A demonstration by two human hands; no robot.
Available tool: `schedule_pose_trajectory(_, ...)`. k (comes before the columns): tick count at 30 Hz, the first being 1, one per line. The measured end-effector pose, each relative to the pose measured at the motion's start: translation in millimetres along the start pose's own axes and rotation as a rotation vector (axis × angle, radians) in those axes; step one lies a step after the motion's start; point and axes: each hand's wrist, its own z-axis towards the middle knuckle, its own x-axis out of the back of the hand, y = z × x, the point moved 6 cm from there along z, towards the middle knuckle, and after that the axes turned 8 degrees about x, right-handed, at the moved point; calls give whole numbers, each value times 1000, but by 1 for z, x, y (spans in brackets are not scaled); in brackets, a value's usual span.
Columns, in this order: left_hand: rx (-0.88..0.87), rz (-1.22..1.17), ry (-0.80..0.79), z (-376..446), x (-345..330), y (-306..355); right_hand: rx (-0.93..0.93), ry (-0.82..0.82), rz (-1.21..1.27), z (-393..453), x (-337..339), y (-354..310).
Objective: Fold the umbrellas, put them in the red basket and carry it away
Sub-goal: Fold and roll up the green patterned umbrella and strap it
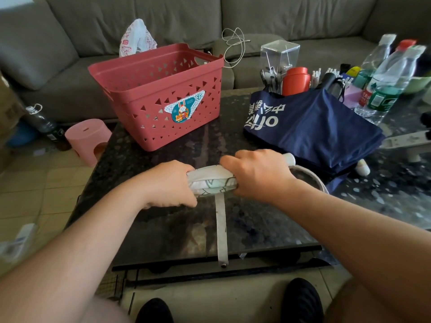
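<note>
A rolled white patterned umbrella [211, 181] lies crosswise above the near part of the dark table [177, 224]. My left hand [169, 184] grips its left end and my right hand [257, 176] grips its right part by the white handle [289, 158]. Its closing strap [221, 229] hangs straight down toward me, and a wrist loop [312, 177] curves out to the right. A navy umbrella [312, 129] with white lettering lies flat on the table to the right. The red basket [161, 94] stands behind my hands, slightly left, and looks empty.
A grey sofa [98, 24] runs behind the table. Water bottles [391, 75], a red cup [296, 81] and pens crowd the table's far right. A pink stool [87, 138] and a dark bottle [44, 123] stand on the floor at left. My feet [300, 301] are below the table edge.
</note>
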Motion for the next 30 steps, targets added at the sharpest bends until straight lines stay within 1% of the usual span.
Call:
schedule_pose_trajectory(1,-14,37,-2,2,-1,-3,3,-46,10,1,0,-3)
schedule_pose_trajectory(3,-50,129,62,4,-3,-6,-22,-146,49,2,1,-4)
schedule_pose_trajectory(7,-187,378,379,1,-4,5,-142,-310,226,3,8,5)
schedule_pose_trajectory(10,-266,429,525,-4,-3,15,-199,-411,338,3,10,10)
schedule_pose_trajectory(12,-271,430,535,-7,-3,17,-206,-523,475,1,7,14)
schedule_pose_trajectory(14,-262,426,491,-10,-4,21,-207,-626,628,-4,4,16)
schedule_pose_trajectory(15,-255,426,473,-10,-4,23,-201,-643,673,-6,4,16)
schedule_pose_trajectory(17,-233,395,436,-11,-2,24,-182,-613,670,-9,6,15)
schedule_pose_trajectory(18,-211,361,405,-10,-2,23,-169,-580,620,-10,7,14)
schedule_pose_trajectory(22,-104,197,239,-6,-4,15,-100,-374,269,-9,11,10)
schedule_pose_trajectory(25,-23,-5,131,0,-2,8,-58,-221,179,-6,10,6)
schedule_pose_trajectory(27,1,-107,50,2,-3,3,-28,-161,128,-6,10,3)
schedule_pose_trajectory(29,-16,-63,17,1,-4,0,-26,-157,113,-5,12,0)
schedule_pose_trajectory(30,-35,4,38,0,-5,-1,-28,-178,113,-4,12,-1)
